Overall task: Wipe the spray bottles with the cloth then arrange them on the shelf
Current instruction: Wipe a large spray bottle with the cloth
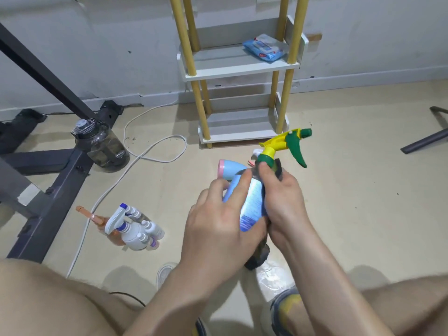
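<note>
A spray bottle (252,202) with a pale blue label and a yellow-green trigger head is held tilted over the floor. My left hand (215,226) grips its body from the left. My right hand (283,202) holds a dark cloth (257,255) wrapped against the bottle's right side and neck. A blue bottle with a pink cap (229,169) lies on the floor just behind. Several more spray bottles (131,226) stand grouped on the floor at left. The white shelf (240,66) with yellow posts stands against the wall.
A blue packet of wipes (265,48) lies on the shelf's upper board. A dark water jug (101,144) and a white cable (145,156) sit on the floor at left, beside a dark metal frame (48,190). My knees fill the bottom corners.
</note>
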### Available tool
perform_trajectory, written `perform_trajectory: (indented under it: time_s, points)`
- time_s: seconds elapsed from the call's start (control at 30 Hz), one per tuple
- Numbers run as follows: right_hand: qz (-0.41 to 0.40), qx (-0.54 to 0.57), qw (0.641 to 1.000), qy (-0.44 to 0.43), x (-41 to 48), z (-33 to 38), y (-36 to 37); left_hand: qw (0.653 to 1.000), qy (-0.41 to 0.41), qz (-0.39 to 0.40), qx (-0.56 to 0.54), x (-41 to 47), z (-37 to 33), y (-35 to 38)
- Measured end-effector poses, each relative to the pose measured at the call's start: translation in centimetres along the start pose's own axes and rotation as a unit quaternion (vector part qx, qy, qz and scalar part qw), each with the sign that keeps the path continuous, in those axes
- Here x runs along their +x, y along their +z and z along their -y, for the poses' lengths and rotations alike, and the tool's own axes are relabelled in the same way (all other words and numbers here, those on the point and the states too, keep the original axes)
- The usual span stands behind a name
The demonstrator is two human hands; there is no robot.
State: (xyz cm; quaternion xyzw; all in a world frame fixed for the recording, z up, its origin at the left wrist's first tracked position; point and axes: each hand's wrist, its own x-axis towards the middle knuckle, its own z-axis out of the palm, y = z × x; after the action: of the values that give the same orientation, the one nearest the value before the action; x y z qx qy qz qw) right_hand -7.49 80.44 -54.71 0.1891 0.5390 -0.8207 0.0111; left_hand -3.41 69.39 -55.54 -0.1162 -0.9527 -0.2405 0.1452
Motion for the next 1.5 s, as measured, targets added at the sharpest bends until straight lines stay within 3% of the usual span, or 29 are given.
perform_trajectory:
  time_s: [0.03, 0.1, 0.17, 0.3, 0.43, 0.5, 0.57, 0.63, 0.7, 0.77, 0.83, 0.9, 1.0, 1.07, 1.13, 1.17, 1.27, 1.37, 1.43, 1.5]
  points:
    - [-0.011, 0.016, 1.0, 0.007, 0.3, 0.5, -0.4, 0.995, -0.03, 0.013, -0.097, -0.1, 0.1, 0.0]
    - [-0.011, 0.054, 0.998, -0.002, 0.6, 1.1, -0.9, 0.949, -0.111, 0.03, -0.292, 0.2, 0.2, 0.3]
    - [0.022, 0.059, 0.998, -0.01, 0.2, 1.1, -0.8, 0.911, -0.157, 0.033, -0.38, 0.4, 0.1, 0.9]
    - [0.033, -0.032, 0.999, -0.012, -0.7, -0.7, -0.5, 0.909, -0.169, 0.088, -0.369, 0.7, 0.0, 1.1]
    - [0.122, -0.195, 0.968, -0.099, -2.3, -1.8, 0.0, 0.924, -0.23, 0.083, -0.295, 1.2, 1.2, 1.9]
    - [0.17, -0.282, 0.935, -0.129, -3.3, -1.5, 0.2, 0.883, -0.276, 0.072, -0.374, 1.5, 1.4, 1.8]
    - [0.201, -0.307, 0.922, -0.128, -3.4, -0.9, -0.2, 0.806, -0.323, 0.074, -0.491, 1.7, 1.2, 1.3]
    - [0.209, -0.241, 0.943, -0.095, -2.8, 0.7, -0.7, 0.747, -0.35, 0.098, -0.557, 1.9, 0.9, 0.8]
    - [0.182, -0.205, 0.959, -0.07, -2.1, 1.9, -1.0, 0.725, -0.351, 0.129, -0.578, 1.9, 0.7, 0.4]
    - [0.162, -0.278, 0.939, -0.121, -1.4, 1.7, -0.8, 0.736, -0.335, 0.135, -0.572, 1.9, 0.1, 0.1]
    - [0.114, -0.28, 0.939, -0.167, -1.0, 0.9, -0.8, 0.747, -0.315, 0.121, -0.572, 1.8, -0.2, 0.4]
    - [0.066, -0.161, 0.974, -0.142, -0.5, 0.5, -1.3, 0.751, -0.278, 0.116, -0.588, 1.7, -0.4, 0.6]
    - [0.084, 0.006, 0.995, -0.054, -0.7, 0.2, -2.0, 0.742, -0.276, 0.117, -0.599, 1.5, -0.6, 0.5]
    - [0.102, 0.045, 0.993, -0.027, -1.1, -0.1, -2.4, 0.72, -0.303, 0.118, -0.613, 1.6, -0.8, 0.1]
    - [0.123, 0.014, 0.992, -0.02, -1.3, -0.1, -2.7, 0.694, -0.328, 0.143, -0.625, 1.8, -0.8, -0.2]
    - [0.129, -0.045, 0.99, -0.027, -1.1, -0.1, -2.6, 0.708, -0.324, 0.152, -0.609, 1.8, -0.8, 0.0]
    - [0.125, -0.231, 0.963, -0.065, -0.4, 0.3, -1.8, 0.82, -0.277, 0.155, -0.476, 1.5, -1.1, 0.5]
    - [0.133, -0.248, 0.958, -0.061, 0.0, 1.0, -1.2, 0.915, -0.229, 0.142, -0.299, 1.2, -1.1, 0.4]
    - [0.165, -0.212, 0.963, -0.02, 0.0, 1.4, -1.3, 0.948, -0.186, 0.174, -0.191, 1.0, -0.7, -0.1]
    - [0.154, -0.157, 0.975, -0.014, 0.2, 1.2, -1.4, 0.947, -0.164, 0.195, -0.193, 0.8, -0.6, -0.4]
